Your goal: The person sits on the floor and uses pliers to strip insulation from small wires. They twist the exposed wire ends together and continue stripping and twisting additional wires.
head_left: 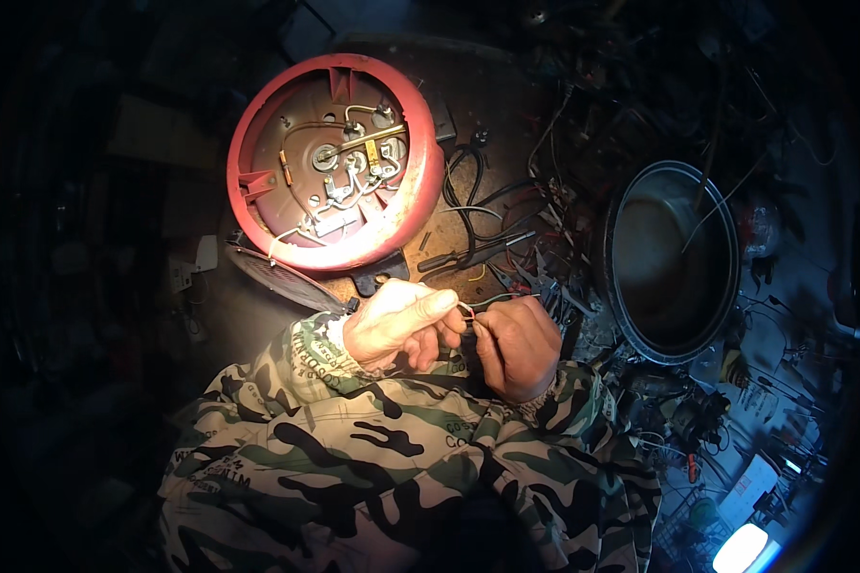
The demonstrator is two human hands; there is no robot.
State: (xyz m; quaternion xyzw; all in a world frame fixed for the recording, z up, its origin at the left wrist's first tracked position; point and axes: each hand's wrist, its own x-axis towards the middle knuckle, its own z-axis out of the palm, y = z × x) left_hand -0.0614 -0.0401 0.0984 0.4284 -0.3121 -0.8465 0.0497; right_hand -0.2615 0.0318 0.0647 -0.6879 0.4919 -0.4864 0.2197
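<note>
My left hand (397, 325) and my right hand (519, 346) meet in front of my lap, both closed in a pinch. Between their fingertips runs a short, thin wire (469, 310), reddish with a pale part; its ends are hidden by the fingers. Just beyond my left hand, a round red appliance housing (430, 196) lies with its underside up. Inside it are a metal plate (296, 196), terminals, pale wires and a small orange-brown part (286, 168) on a lead. A black bracket or foot (380, 274) sticks out below the housing.
Beyond my right hand lie pliers (542, 279), a dark screwdriver-like tool (440, 261) and a looped black cable (463, 172). A large metal pot (624, 286) stands at the right amid cluttered wires and parts. A bright lamp (741, 549) glows lower right.
</note>
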